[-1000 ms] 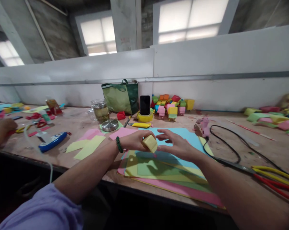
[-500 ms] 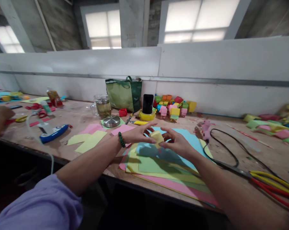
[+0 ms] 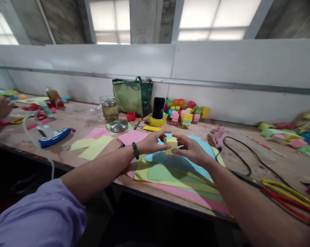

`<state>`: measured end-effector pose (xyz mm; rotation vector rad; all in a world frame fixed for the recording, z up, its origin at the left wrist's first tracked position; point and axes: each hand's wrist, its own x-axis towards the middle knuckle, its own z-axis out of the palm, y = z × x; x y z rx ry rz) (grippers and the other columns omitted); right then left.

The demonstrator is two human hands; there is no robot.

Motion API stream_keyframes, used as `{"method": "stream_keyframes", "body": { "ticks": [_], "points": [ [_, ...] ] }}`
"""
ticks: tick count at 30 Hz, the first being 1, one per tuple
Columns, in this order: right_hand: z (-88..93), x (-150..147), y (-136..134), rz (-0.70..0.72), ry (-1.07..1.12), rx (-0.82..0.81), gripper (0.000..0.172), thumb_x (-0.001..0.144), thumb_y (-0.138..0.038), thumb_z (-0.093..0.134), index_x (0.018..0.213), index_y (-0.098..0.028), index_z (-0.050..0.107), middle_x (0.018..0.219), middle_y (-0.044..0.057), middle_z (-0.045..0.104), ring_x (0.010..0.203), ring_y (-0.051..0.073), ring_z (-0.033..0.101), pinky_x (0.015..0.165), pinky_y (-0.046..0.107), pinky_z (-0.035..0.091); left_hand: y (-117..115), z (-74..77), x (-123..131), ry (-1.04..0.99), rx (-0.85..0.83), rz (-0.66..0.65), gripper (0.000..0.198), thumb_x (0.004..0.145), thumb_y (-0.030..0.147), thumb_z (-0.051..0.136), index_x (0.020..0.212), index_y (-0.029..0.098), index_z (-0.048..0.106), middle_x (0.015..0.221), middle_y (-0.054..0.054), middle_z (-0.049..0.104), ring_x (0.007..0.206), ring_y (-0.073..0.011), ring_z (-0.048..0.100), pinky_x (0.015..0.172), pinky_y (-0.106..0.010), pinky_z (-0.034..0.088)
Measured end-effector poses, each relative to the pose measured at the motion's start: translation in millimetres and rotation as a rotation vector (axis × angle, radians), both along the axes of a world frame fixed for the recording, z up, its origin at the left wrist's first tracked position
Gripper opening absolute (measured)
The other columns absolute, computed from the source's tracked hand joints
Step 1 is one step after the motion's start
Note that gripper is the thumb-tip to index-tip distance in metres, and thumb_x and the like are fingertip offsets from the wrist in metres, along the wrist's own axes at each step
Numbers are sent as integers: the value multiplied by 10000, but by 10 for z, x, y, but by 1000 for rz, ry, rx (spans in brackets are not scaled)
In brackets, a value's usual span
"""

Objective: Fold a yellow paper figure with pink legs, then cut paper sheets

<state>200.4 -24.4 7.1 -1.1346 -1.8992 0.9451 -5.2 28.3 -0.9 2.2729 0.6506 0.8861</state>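
A small yellow paper cube [image 3: 170,144] is held between both hands above a stack of coloured paper sheets [image 3: 175,171]. My left hand [image 3: 152,143], with a green bead bracelet on its wrist, pinches the cube's left side. From the right, my right hand [image 3: 190,149] closes its fingers on the other side. Tiny pink bits show under the cube.
At the back stand a green bag [image 3: 133,96], a glass jar [image 3: 108,109], a phone in a yellow tape roll [image 3: 158,111] and several paper cubes [image 3: 187,111]. A pink glue gun [image 3: 218,135] with black cable and scissors [image 3: 280,187] lie right. Another person's hand [image 3: 0,109] is far left.
The cube passed from my left hand alone to both hands, and my right hand closed onto it. The hands rose slightly and the view tilted down.
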Motion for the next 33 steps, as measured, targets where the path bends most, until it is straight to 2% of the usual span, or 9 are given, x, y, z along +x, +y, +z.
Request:
{"method": "stream_keyframes", "body": {
  "ticks": [3, 6, 9, 13, 18, 21, 27, 30, 33],
  "points": [
    [-48, 23, 40, -51, -56, 72, 560, 712, -269, 702, 1239, -187, 531, 1102, 88, 682, 988, 250, 658, 844, 416, 524, 12, -37, 26, -22, 8, 16, 618, 741, 310, 691, 1302, 162, 477, 983, -72, 626, 869, -177, 567, 782, -314, 445],
    [-69, 31, 49, -78, -121, 85, 538, 681, -250, 725, 1193, -206, 567, 1089, 67, 686, 1017, 253, 642, 893, 440, 497, 24, -89, 36, -27, -24, -18, 656, 700, 271, 724, 1307, 199, 484, 1099, -81, 610, 947, -194, 570, 857, -346, 440],
    [-60, 40, 42, -41, -78, 38, 510, 682, -281, 731, 1159, -193, 574, 1082, 74, 688, 977, 244, 654, 853, 416, 518, 18, -131, 52, -74, -120, -52, 758, 695, 282, 728, 1374, 191, 405, 1125, -98, 588, 951, -196, 580, 851, -351, 457],
    [-57, 61, 53, -36, 10, 14, 486, 703, -329, 713, 1127, -166, 540, 971, 86, 711, 866, 230, 681, 787, 402, 541, -7, -150, 96, -113, -181, -63, 818, 709, 279, 711, 1419, 151, 326, 1045, -99, 594, 871, -181, 585, 809, -350, 473],
    [-79, 63, 84, -104, 18, 54, 494, 709, -319, 709, 1146, -172, 533, 1031, 100, 700, 942, 246, 671, 830, 422, 529, -11, -121, 95, -198, -76, -29, 826, 712, 327, 732, 1425, 183, 340, 1180, -130, 573, 1092, -244, 550, 957, -398, 411],
    [-95, 47, 90, -93, -23, 39, 481, 671, -264, 738, 1118, -178, 580, 1008, 87, 710, 946, 254, 671, 840, 431, 522, 20, -118, 55, -149, -119, 17, 746, 725, 365, 728, 1379, 183, 420, 1197, -139, 589, 1112, -264, 548, 962, -423, 404],
    [-75, 78, 79, -92, -66, 28, 647, 636, -287, 785, 1229, -185, 548, 1133, 102, 673, 1054, 271, 632, 922, 459, 484, 61, -87, -10, -186, -384, -48, 678, 781, 451, 660, 1357, 160, 450, 1225, -146, 585, 1133, -263, 540, 961, -424, 402],
    [-38, 125, 69, -97, -69, 29, 686, 680, -338, 764, 1293, -176, 502, 1231, 132, 623, 1140, 274, 585, 972, 473, 452, 36, -22, -34, -223, -402, 16, 628, 806, 491, 612, 1328, 166, 482, 1346, -148, 506, 1232, -275, 470, 1012, -414, 360],
    [-21, 159, 69, -91, -31, 12, 727, 722, -371, 735, 1354, -162, 445, 1312, 160, 563, 1202, 269, 540, 989, 456, 446, 13, 28, -51, -209, -388, 65, 645, 804, 516, 596, 1322, 151, 476, 1353, -153, 499, 1226, -277, 473, 1012, -408, 361]
  ]
}}
